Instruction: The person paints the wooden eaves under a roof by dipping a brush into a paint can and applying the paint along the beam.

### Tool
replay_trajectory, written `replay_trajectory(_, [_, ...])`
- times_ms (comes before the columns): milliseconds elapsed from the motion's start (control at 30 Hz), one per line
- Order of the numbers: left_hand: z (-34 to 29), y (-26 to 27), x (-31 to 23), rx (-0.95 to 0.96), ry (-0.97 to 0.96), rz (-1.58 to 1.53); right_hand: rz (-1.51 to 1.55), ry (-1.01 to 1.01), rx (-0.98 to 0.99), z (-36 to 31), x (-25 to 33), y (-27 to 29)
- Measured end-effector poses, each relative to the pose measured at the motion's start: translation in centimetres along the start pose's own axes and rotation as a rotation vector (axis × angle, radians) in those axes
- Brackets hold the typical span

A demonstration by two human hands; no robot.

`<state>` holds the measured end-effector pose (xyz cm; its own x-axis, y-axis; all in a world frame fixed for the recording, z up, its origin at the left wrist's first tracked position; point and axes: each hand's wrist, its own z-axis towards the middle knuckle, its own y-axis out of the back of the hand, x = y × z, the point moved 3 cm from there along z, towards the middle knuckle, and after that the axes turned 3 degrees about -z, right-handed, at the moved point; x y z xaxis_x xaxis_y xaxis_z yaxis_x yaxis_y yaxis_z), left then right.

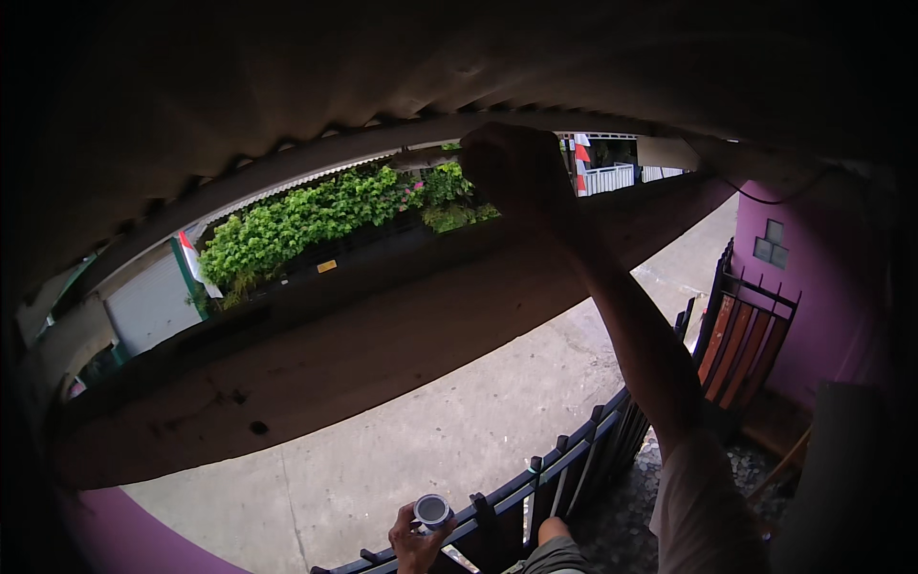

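Observation:
Low in the view, beside the top of the dark metal fence (pixel 564 469), my left hand (pixel 416 549) grips a small round cup (pixel 432 510). Its rim is pale, and grey content shows inside. My right arm reaches up across the view. At its end my right hand (pixel 516 172) is closed, a dark shape just under the edge of the corrugated roof (pixel 287 143). Whatever its fingers may hold is lost in shadow. Below and behind that hand runs a wide brown beam (pixel 382 364), with dark stains and a hole near its left part.
A grey concrete road (pixel 363 478) lies beyond the fence. My bent knee (pixel 552 529) is close to the fence. At the right are a gate with reddish-brown slats (pixel 734 344), a purple wall (pixel 822 297) and a hanging cable (pixel 776 201). Green bushes (pixel 306 220) grow across the road.

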<state>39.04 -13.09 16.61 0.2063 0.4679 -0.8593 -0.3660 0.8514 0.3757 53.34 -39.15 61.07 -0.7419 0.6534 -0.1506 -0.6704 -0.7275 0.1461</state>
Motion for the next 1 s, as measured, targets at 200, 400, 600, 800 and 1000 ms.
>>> replay_trajectory(200, [1.9, -1.9, -1.1, 0.039, -0.022, -0.039, 0.057, -0.499, 0.073, -7.8, -0.1, 9.6])
replay_trajectory(400, [5.1, -6.5, -3.1, 0.168, -0.137, -0.12, -0.035, -0.867, 0.106, -20.5, 4.7, 19.5])
replay_trajectory(600, [6.1, -7.7, -2.5, 0.219, -0.122, -0.056, 0.318, -1.13, 0.366, -29.7, 6.8, 15.1])
replay_trajectory(800, [5.3, -9.5, -2.0, 0.274, -0.125, -0.07, 0.384, -1.03, 0.645, -33.0, 7.5, 9.3])
replay_trajectory(1000, [4.5, -9.9, -1.0, 0.263, -0.17, -0.01, 0.446, -0.775, 0.826, -33.2, 7.9, 5.1])
